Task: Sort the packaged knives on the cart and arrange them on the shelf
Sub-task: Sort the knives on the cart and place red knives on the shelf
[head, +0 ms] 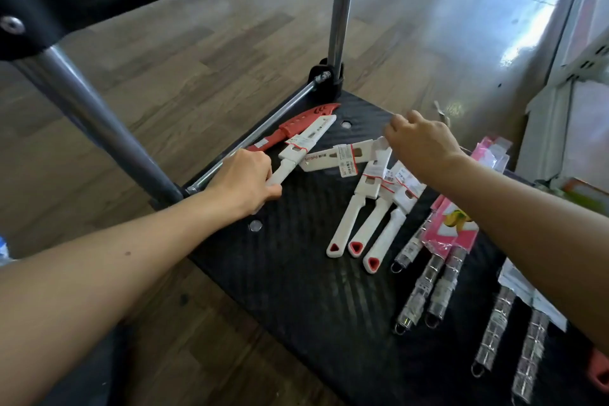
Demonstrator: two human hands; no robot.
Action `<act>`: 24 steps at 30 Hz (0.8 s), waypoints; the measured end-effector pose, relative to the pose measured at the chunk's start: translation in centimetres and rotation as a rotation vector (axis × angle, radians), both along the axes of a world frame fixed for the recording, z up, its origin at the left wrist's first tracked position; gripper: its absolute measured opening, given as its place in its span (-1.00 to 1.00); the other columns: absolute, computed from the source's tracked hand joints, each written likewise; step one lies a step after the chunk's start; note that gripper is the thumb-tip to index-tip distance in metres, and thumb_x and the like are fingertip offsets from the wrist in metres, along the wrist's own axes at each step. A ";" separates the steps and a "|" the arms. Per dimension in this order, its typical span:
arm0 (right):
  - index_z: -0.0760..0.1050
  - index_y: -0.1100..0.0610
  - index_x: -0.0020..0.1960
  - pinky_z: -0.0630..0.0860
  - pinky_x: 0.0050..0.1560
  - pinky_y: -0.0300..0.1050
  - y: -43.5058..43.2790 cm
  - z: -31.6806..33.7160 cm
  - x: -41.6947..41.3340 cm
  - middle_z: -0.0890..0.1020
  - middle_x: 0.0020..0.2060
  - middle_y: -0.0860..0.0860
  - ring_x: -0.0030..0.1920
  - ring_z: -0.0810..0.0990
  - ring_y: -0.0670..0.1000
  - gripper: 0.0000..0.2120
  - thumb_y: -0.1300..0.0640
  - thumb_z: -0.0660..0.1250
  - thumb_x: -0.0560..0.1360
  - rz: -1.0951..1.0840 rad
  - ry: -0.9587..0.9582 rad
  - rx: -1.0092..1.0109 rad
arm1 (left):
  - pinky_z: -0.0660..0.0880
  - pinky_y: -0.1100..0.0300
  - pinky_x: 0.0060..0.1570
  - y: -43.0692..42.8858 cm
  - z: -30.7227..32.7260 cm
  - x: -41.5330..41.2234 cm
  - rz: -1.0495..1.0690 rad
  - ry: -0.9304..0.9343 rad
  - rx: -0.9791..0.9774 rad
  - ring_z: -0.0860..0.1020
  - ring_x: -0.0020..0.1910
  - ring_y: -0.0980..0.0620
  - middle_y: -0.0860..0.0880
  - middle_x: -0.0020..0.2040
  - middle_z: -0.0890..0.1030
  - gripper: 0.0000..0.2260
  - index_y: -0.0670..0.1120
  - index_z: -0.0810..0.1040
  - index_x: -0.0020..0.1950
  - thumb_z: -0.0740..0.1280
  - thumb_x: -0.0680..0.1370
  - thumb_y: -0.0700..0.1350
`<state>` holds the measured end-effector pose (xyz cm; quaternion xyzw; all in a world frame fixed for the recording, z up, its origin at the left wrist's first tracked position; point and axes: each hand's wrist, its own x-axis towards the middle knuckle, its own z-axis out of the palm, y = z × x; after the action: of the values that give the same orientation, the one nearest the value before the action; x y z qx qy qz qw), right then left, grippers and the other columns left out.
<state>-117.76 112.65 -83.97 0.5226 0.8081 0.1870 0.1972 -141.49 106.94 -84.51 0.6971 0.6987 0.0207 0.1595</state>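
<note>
Looks mid-sort, with none visibly off the cart deck (296, 273) yet: got three white knives (365, 204) lined up side by side, with pink-carded knives (458, 227) and clear-wrapped knives (438, 287) grouped to their right. Gripping the handle of a stray white knife (306, 138) with the left hand (244, 181), over by the rail against a red knife (296, 122), and curling the right hand (425, 142) at the top of that row, can't tell whether pinching anything. Probably leaves that stray, the red one and a loose white sleeve (342, 155) to group, then shelving the lot.
</note>
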 end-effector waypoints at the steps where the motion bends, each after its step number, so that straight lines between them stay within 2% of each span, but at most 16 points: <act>1: 0.28 0.22 0.37 0.56 0.03 -0.05 -0.3 0.1 0.0 0.42 0.24 0.10 0.23 0.42 0.10 -0.57 0.29 0.26 0.52 -0.002 -0.001 0.001 | 0.42 0.12 -0.12 0.0 0.1 0.3 -0.012 -0.002 0.021 0.57 -0.04 -0.10 -0.14 -0.08 0.65 -0.76 -0.19 0.63 -0.04 0.38 0.46 -0.02; 5: 0.29 0.23 0.35 0.58 0.03 -0.04 -1.3 0.4 0.1 0.42 0.23 0.10 0.24 0.41 0.10 -0.57 0.32 0.27 0.51 -0.011 -0.004 -0.001 | 0.39 0.13 -0.16 -0.1 0.7 1.3 -0.025 -0.047 0.070 0.56 -0.08 -0.11 -0.15 -0.09 0.64 -0.77 -0.20 0.63 -0.06 0.39 0.46 -0.05; 13: 0.30 0.23 0.36 0.55 0.00 -0.08 -3.2 1.7 0.3 0.45 0.23 0.10 0.22 0.44 0.09 -0.58 0.31 0.26 0.52 0.004 0.025 0.019 | 0.51 0.02 -0.04 -0.9 1.8 3.0 -0.029 -0.104 0.114 0.57 -0.10 -0.09 -0.15 -0.08 0.63 -0.80 -0.18 0.59 -0.08 0.40 0.46 -0.05; 18: 0.31 0.24 0.35 0.54 -0.01 -0.08 -4.8 2.1 0.6 0.46 0.21 0.11 0.20 0.47 0.08 -0.55 0.21 0.32 0.51 -0.019 0.076 0.008 | 0.47 0.08 -0.08 -1.4 2.3 4.2 -0.060 -0.112 0.155 0.56 -0.12 -0.07 -0.15 -0.08 0.64 -0.79 -0.19 0.60 -0.05 0.39 0.47 -0.06; 21: 0.39 0.24 0.27 0.44 -0.15 -0.13 -5.8 1.8 0.6 0.52 0.14 0.11 0.13 0.55 0.09 -0.71 0.24 0.23 0.56 -0.091 0.216 0.004 | 0.40 0.14 -0.16 -1.6 2.6 4.8 -0.061 -0.118 0.183 0.50 -0.19 -0.01 -0.14 -0.09 0.64 -0.80 -0.19 0.59 -0.08 0.40 0.47 -0.06; 24: 0.47 0.26 0.13 0.36 -0.20 -0.13 -6.9 2.0 0.6 0.54 -0.04 0.13 0.02 0.59 0.14 -0.80 0.20 0.21 0.56 -0.242 0.458 -0.073 | 0.46 0.08 -0.12 -1.7 3.0 5.4 -0.039 -0.164 0.202 0.55 -0.15 -0.05 -0.14 -0.09 0.64 -0.80 -0.19 0.59 -0.09 0.40 0.47 -0.05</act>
<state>-117.17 105.71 -82.01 0.6366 0.7696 0.0095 0.0487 -136.13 105.25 -81.52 0.7191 0.6639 0.1448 0.1455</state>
